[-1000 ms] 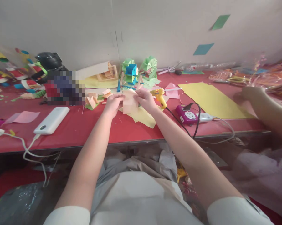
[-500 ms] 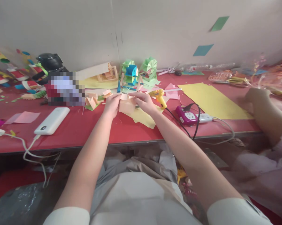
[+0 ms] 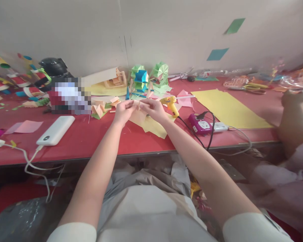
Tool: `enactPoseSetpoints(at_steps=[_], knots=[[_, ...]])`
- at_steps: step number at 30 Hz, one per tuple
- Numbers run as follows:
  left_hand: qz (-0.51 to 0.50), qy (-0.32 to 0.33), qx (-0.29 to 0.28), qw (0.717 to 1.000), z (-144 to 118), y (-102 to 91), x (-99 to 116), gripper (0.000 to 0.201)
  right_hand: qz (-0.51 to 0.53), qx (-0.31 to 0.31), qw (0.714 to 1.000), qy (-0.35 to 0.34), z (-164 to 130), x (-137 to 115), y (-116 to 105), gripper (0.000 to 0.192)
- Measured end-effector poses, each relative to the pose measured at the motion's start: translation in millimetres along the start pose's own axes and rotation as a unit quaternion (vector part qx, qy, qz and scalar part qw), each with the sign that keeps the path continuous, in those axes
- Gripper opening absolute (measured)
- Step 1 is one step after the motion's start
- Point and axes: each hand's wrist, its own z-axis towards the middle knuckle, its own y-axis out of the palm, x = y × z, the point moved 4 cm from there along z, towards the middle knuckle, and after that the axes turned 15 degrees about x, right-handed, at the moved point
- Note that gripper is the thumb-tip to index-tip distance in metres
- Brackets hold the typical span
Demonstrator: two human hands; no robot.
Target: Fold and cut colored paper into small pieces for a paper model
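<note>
Peach paper [image 3: 138,116] is held over yellow scrap [image 3: 157,128] on desk [image 3: 96,134], pinched in the nearly closed grip of left hand [image 3: 124,113] and right hand [image 3: 155,110], edges best kept aligned and any fold pressed evenly.

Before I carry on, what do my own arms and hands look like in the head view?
Both your left hand and right hand are ungloved. The forearms are bare, with no watch or bracelet visible; the left sleeve and right sleeve are short and off-white.
</note>
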Motion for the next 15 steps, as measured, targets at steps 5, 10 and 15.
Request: enactPoseSetpoints(at_steps=[5, 10, 15], knots=[[0.030, 0.033, -0.039, 0.998, -4.4, 3.5, 2.5, 0.043, 0.009, 0.005, 0.998, 0.070, -0.3, -5.8, -2.6, 0.046], [0.046, 0.087, -0.067, 0.993, -8.8, 8.2, 8.0, 0.038, 0.030, 0.021, 0.991, 0.133, -0.1, -4.5, -6.2, 0.036], [0.056, 0.084, -0.067, 0.993, -9.6, 9.1, 9.1, 0.039, 0.033, 0.039, 0.989, 0.137, 1.2, -1.0, -7.1, 0.028]])
